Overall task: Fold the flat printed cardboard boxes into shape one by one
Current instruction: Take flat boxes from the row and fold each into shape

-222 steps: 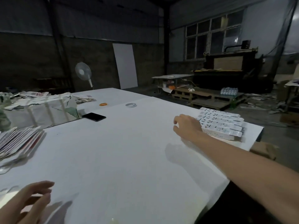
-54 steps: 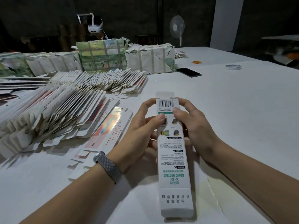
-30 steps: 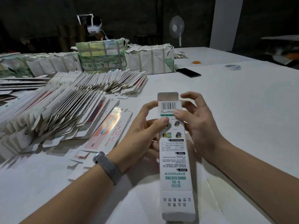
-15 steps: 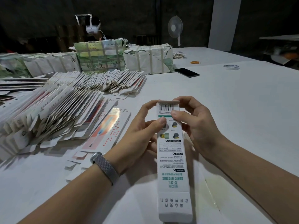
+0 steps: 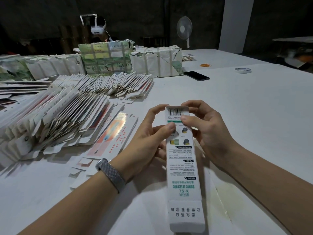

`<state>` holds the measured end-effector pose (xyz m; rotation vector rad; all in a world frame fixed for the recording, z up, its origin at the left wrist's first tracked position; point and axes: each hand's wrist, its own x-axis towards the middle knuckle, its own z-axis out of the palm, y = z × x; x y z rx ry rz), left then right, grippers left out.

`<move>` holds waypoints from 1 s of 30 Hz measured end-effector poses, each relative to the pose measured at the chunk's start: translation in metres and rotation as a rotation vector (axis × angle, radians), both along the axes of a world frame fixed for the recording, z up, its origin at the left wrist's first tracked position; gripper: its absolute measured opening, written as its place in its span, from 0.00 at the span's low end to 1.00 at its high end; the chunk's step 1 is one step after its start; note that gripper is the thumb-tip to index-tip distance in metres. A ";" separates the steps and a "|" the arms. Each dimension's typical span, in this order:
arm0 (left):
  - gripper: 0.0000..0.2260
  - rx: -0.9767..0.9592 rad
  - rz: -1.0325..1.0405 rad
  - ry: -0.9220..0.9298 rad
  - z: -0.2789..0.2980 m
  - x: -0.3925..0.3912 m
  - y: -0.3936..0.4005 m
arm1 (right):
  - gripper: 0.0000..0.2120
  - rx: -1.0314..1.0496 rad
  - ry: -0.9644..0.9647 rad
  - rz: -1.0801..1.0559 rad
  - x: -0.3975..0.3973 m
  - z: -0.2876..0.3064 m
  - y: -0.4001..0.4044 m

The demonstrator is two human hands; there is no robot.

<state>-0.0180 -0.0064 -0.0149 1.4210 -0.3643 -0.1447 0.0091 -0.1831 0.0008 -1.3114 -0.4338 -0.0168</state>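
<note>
Both thumbs press the barcode end of the box (image 5: 182,160); left hand (image 5: 149,141) and right hand (image 5: 208,131) clamp its far end, flap nearly tucked. Near flap open. Flat stock (image 5: 55,119) at left remains unfolded.

One long printed box (image 5: 182,167) is held above the table (image 5: 254,116), and it is gripped by two hands: one left hand (image 5: 150,138) and one right hand (image 5: 208,131). One metal-mesh wristband (image 5: 111,173) is worn on the left wrist. Two fanned rows of flat boxes (image 5: 55,119) are laid out to the left, too many to be counted singly. At least four strapped bundles (image 5: 105,56) are lined up behind them. One phone (image 5: 196,75), one tape roll (image 5: 243,70), one orange band (image 5: 205,65) and one standing fan (image 5: 184,29) are seen farther back.
</note>
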 end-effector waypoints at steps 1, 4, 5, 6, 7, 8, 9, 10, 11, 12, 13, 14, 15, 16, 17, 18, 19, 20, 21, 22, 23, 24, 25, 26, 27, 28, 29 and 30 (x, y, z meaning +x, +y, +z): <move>0.19 0.002 0.003 0.003 0.001 0.000 0.000 | 0.09 0.003 0.003 0.003 0.000 0.001 0.000; 0.16 0.019 0.015 0.010 0.002 -0.001 -0.001 | 0.09 0.017 0.018 0.012 -0.001 0.002 0.000; 0.16 0.026 0.020 0.011 0.003 -0.002 -0.001 | 0.09 0.019 0.021 0.013 -0.001 0.002 0.000; 0.16 0.033 0.025 0.011 0.003 -0.002 -0.001 | 0.10 0.021 0.023 0.015 -0.001 0.002 0.000; 0.16 0.037 0.031 0.010 0.004 -0.002 -0.001 | 0.10 0.021 0.023 0.020 -0.002 0.003 0.000; 0.16 0.041 0.038 0.007 0.004 -0.003 -0.002 | 0.10 0.018 0.022 0.027 -0.002 0.003 0.000; 0.16 0.044 0.044 0.003 0.004 -0.003 -0.003 | 0.10 0.013 0.019 0.031 -0.003 0.003 0.000; 0.16 0.044 0.047 -0.003 0.004 -0.003 -0.004 | 0.10 0.008 0.016 0.032 -0.004 0.004 0.000; 0.16 0.040 0.046 -0.009 0.004 -0.004 -0.005 | 0.11 0.003 0.017 0.028 -0.004 0.005 0.000; 0.16 0.040 0.039 -0.014 0.004 -0.005 -0.006 | 0.11 0.001 0.024 0.023 -0.004 0.005 0.000; 0.18 0.048 0.029 -0.015 0.004 -0.006 -0.006 | 0.12 0.001 0.037 0.015 -0.004 0.005 0.000; 0.19 0.059 0.019 -0.015 0.004 -0.007 -0.007 | 0.13 -0.002 0.050 0.007 -0.004 0.006 0.000; 0.20 0.065 0.009 -0.013 0.004 -0.008 -0.008 | 0.14 -0.009 0.065 -0.003 -0.003 0.006 0.000; 0.21 0.063 -0.001 -0.010 0.004 -0.008 -0.008 | 0.15 -0.015 0.082 -0.009 -0.002 0.005 0.001; 0.21 0.056 -0.010 -0.005 0.004 -0.008 -0.009 | 0.15 -0.018 0.100 -0.012 -0.002 0.005 0.001; 0.22 0.053 -0.015 0.000 0.004 -0.008 -0.009 | 0.15 -0.022 0.117 -0.014 -0.001 0.004 0.001; 0.22 0.058 -0.015 0.004 0.004 -0.008 -0.009 | 0.15 -0.027 0.129 -0.017 0.000 0.003 0.002; 0.23 0.063 -0.011 0.007 0.005 -0.009 -0.010 | 0.14 -0.038 0.138 -0.022 0.000 0.001 0.002; 0.23 0.064 -0.008 0.007 0.005 -0.009 -0.010 | 0.13 -0.054 0.146 -0.025 0.000 0.000 0.002; 0.22 0.064 -0.006 0.004 0.005 -0.009 -0.010 | 0.12 -0.069 0.157 -0.020 0.001 -0.001 0.002; 0.22 0.068 -0.004 -0.002 0.005 -0.009 -0.011 | 0.11 -0.078 0.171 -0.008 0.001 -0.002 0.003; 0.22 0.078 0.002 -0.007 0.006 -0.009 -0.010 | 0.10 -0.083 0.184 0.005 0.001 -0.003 0.003; 0.22 0.092 0.008 -0.011 0.006 -0.009 -0.010 | 0.10 -0.089 0.192 0.012 0.001 -0.003 0.004; 0.22 0.108 0.014 -0.012 0.006 -0.009 -0.011 | 0.09 -0.097 0.196 0.011 0.002 -0.003 0.003; 0.22 0.119 0.017 -0.012 0.006 -0.009 -0.010 | 0.09 -0.107 0.194 0.004 0.002 -0.003 0.003; 0.22 0.124 0.015 -0.011 0.007 -0.009 -0.010 | 0.08 -0.117 0.189 -0.005 0.003 -0.003 0.003; 0.22 0.125 0.010 -0.011 0.006 -0.009 -0.010 | 0.08 -0.125 0.184 -0.014 0.003 -0.003 0.002; 0.22 0.121 0.006 -0.014 0.006 -0.009 -0.010 | 0.07 -0.130 0.183 -0.019 0.003 -0.003 0.002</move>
